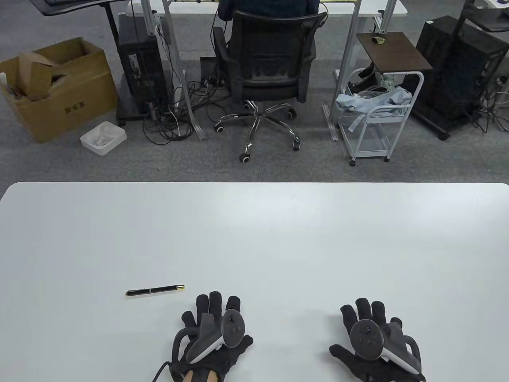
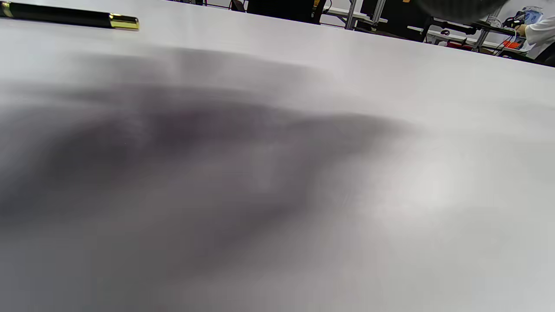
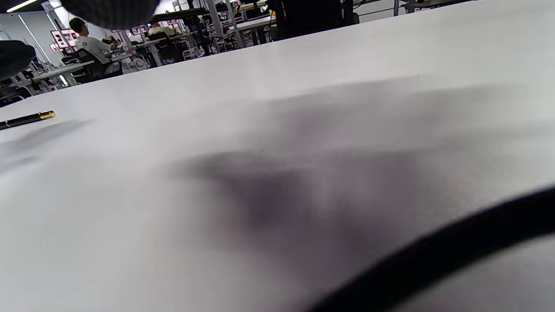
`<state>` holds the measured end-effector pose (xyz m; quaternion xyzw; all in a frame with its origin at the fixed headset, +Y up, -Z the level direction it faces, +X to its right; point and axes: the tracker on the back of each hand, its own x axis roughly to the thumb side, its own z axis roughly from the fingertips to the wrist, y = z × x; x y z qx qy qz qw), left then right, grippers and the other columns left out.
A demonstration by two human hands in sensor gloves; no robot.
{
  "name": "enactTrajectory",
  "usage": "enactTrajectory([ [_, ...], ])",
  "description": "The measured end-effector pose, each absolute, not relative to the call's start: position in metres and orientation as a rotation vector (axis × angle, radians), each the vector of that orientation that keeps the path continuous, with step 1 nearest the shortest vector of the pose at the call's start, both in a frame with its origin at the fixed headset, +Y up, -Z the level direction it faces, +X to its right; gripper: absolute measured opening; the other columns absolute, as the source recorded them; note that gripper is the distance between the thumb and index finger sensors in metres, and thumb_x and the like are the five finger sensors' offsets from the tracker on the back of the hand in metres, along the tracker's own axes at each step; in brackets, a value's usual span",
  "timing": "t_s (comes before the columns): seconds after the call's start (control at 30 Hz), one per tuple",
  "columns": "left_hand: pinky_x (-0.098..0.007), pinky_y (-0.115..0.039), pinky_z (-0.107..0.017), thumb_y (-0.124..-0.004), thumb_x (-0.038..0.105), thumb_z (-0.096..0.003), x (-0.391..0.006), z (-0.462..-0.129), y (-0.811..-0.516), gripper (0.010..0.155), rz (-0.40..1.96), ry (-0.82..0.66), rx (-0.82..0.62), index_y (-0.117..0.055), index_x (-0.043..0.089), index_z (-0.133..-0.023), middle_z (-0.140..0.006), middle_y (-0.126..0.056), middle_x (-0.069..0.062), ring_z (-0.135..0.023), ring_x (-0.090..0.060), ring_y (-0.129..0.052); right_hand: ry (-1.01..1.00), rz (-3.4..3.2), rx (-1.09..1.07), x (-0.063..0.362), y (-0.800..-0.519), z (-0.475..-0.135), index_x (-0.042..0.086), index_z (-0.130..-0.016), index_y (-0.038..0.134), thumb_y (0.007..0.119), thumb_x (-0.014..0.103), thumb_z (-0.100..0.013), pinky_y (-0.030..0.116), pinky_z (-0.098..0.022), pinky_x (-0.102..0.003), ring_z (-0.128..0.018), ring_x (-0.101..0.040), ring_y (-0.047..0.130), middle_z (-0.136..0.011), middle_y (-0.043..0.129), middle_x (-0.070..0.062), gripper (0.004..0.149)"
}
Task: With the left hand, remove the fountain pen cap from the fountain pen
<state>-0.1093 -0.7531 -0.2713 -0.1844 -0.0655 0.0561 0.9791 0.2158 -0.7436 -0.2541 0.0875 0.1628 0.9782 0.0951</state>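
Observation:
A black fountain pen (image 1: 155,290) with gold ends lies capped on the white table (image 1: 254,238), pointing left to right. It also shows at the top left of the left wrist view (image 2: 69,16) and at the left edge of the right wrist view (image 3: 27,119). My left hand (image 1: 212,328) rests flat on the table, fingers spread, just right of and nearer than the pen, not touching it. My right hand (image 1: 372,338) rests flat, fingers spread, farther right. Both hands hold nothing.
Beyond the table's far edge stand an office chair (image 1: 270,75), a cardboard box (image 1: 55,87), a white cart (image 1: 377,115) and computer towers on the grey floor.

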Motion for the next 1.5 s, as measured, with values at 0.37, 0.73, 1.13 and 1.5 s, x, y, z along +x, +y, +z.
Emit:
enactTrajectory([
  [0.37, -0.078, -0.028, -0.069, -0.068, 0.061, -0.0417, -0.105, -0.269, -0.748, 0.091, 0.095, -0.181, -0.320, -0.019, 0.027, -0.110, -0.118, -0.016, -0.017, -0.111, -0.049, -0.018, 0.493, 2.890, 0.251, 0.216, -0.744, -0.253, 0.018, -0.103, 0.003, 0.053, 0.061, -0.046, 0.009, -0.059, -0.077, -0.095, -0.055, -0.004, -0.108, -0.007, -0.021, 0.087],
  [0.73, -0.062, -0.061, -0.071, -0.083, 0.054, -0.0384, -0.104, -0.267, -0.705, 0.073, 0.062, -0.213, -0.128, -0.060, 0.030, -0.103, -0.110, -0.068, 0.000, -0.104, -0.033, -0.071, 0.503, 2.865, 0.250, 0.218, -0.745, -0.253, 0.018, -0.103, 0.003, 0.053, 0.061, -0.046, 0.009, -0.059, -0.077, -0.095, -0.054, -0.004, -0.108, -0.007, -0.020, 0.087],
  [1.13, -0.054, -0.065, -0.073, -0.087, 0.050, -0.0388, -0.152, -0.298, -0.663, 0.067, 0.032, -0.133, -0.098, -0.066, 0.032, -0.100, -0.107, -0.074, 0.002, -0.100, -0.029, -0.078, 0.515, 2.813, 0.241, 0.225, -0.746, -0.254, 0.018, -0.103, 0.003, 0.053, 0.060, -0.047, 0.009, -0.059, -0.077, -0.095, -0.054, -0.005, -0.108, -0.007, -0.020, 0.087],
  [1.5, -0.054, -0.062, -0.076, -0.090, 0.048, -0.0387, -0.242, -0.348, -0.695, 0.064, 0.013, 0.045, -0.195, -0.067, 0.036, -0.098, -0.105, -0.076, 0.008, -0.100, -0.024, -0.079, 0.533, 2.787, 0.236, 0.228, -0.747, -0.255, 0.018, -0.103, 0.004, 0.053, 0.060, -0.047, 0.008, -0.059, -0.077, -0.095, -0.054, -0.005, -0.108, -0.007, -0.020, 0.086],
])
